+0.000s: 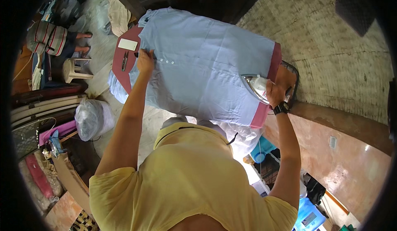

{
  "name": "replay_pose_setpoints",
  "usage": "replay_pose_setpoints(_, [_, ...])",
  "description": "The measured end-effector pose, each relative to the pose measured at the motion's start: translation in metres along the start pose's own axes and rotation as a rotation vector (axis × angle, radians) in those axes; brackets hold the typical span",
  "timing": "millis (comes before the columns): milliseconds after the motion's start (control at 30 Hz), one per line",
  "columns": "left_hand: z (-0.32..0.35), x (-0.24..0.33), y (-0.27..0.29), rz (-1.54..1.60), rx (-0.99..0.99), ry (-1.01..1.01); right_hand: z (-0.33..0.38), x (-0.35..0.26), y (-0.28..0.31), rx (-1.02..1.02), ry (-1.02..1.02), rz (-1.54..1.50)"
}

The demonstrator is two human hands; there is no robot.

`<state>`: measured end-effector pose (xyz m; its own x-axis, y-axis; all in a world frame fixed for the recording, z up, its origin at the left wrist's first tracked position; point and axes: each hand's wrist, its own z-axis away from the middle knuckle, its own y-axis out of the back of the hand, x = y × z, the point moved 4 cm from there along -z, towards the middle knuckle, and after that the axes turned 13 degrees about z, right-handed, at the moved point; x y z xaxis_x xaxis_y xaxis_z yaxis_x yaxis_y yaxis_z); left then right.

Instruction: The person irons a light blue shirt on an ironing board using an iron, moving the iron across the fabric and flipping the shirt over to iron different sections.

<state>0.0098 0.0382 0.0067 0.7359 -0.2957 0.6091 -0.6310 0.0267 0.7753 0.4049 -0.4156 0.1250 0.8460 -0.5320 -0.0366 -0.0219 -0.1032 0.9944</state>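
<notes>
A light blue shirt (198,53) with several small white buttons lies spread over a maroon-covered ironing board (273,61). Near the buttons, at the board's left end, my left hand (145,61) has its fingers bent on the cloth, seemingly gripping it. My right hand (273,93), with a black watch at the wrist, is wrapped round the handle of a clothes iron (255,86). The iron rests on the shirt at the right end, its pointed tip facing left. The fingers partly hide its handle.
A white rectangular object (127,44) and a dark slim tool (125,61) lie on the board's left end. Left of it are a stool (74,69), a plastic-wrapped bundle (92,119) and another person's legs (80,45). A tiled wall ledge (343,127) runs along the right.
</notes>
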Motion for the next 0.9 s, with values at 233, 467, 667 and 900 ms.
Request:
replay_pose_setpoints(233, [-0.004,0.008,0.023,-0.116,0.001,-0.129,-0.014,-0.005,-0.004,0.041,0.054,-0.052])
replay_pose_setpoints(467, [0.001,0.004,0.011,-0.102,0.077,-0.122,-0.035,-0.042,-0.009,0.062,0.159,-0.034])
replay_pose_setpoints(667, [0.0,0.006,0.015,-0.086,0.068,-0.079,-0.052,-0.078,-0.002,0.079,0.182,-0.04])
replay_pose_setpoints(900, [-0.001,0.002,0.014,-0.082,0.073,-0.07,-0.068,-0.1,-0.012,0.102,0.229,-0.048])
